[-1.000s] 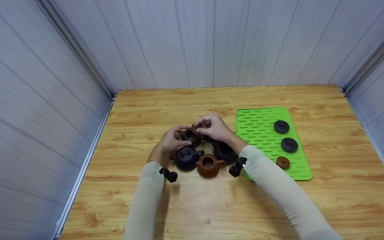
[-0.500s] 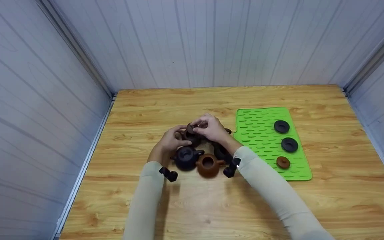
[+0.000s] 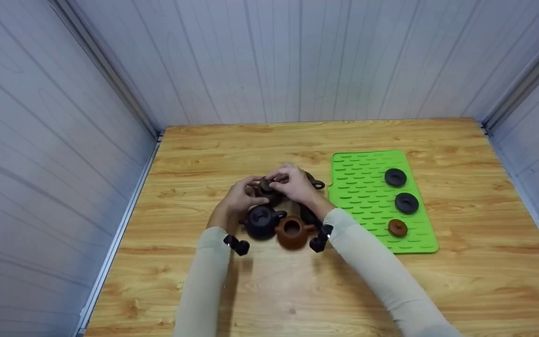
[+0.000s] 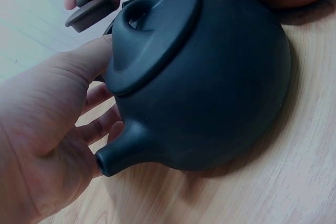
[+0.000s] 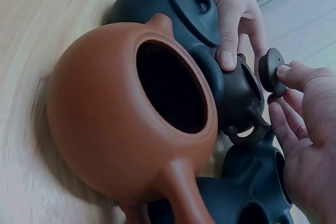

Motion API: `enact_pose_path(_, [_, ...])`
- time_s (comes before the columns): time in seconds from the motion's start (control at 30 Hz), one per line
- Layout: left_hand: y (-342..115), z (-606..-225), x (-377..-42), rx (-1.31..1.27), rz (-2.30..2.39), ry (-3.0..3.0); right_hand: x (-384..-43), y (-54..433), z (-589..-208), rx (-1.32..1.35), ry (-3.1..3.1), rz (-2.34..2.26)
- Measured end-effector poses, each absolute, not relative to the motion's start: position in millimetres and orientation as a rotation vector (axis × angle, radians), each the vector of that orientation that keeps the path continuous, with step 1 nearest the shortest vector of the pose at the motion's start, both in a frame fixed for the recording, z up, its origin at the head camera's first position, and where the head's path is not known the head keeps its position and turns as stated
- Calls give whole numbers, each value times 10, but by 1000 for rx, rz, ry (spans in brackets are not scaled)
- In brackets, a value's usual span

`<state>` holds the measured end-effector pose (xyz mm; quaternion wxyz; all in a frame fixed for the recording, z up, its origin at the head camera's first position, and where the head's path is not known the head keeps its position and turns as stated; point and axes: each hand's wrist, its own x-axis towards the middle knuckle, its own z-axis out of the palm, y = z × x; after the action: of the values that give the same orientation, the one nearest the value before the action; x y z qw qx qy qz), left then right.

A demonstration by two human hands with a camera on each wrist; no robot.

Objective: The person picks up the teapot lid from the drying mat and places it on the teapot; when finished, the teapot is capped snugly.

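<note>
My left hand (image 3: 239, 196) holds a small dark brown teapot (image 5: 239, 100) around its body, thumb on the near side and fingers on the far side. My right hand (image 3: 297, 185) pinches a dark brown lid (image 5: 271, 72) by its knob. In both wrist views the lid is tilted and apart from the pot; in the head view it hangs over the pot's opening. In front of the left hand stands a black teapot (image 4: 220, 82) with its lid on. Beside it sits an orange-brown teapot (image 5: 100, 114) without a lid. Dark open teapots (image 5: 236, 161) are partly hidden under my right arm.
A green textured mat (image 3: 358, 187) lies to the right. Along its right side are two black lids (image 3: 395, 178) and an orange-brown lid (image 3: 397, 228). The wooden table (image 3: 279, 290) meets pale panel walls (image 3: 274, 61) at the back and sides.
My right hand has moved left with the brown lid, from the rim's right side to over the pot's opening, and the lid has tipped flatter. My left hand stays in place.
</note>
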<state>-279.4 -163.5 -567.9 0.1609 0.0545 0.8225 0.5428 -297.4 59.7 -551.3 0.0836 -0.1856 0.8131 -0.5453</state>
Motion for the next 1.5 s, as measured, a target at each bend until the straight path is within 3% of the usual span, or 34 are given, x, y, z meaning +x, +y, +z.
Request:
enact_pose_path(0.87, [-1661,-5683,-2805,256,1477,2410,-2970,546,-5582,-591,2528,-1495])
enact_pose_path(1.5, [-1644,-5692,-2806,191,1495,2377,-2957,575,-5558,-613,2472,-1474])
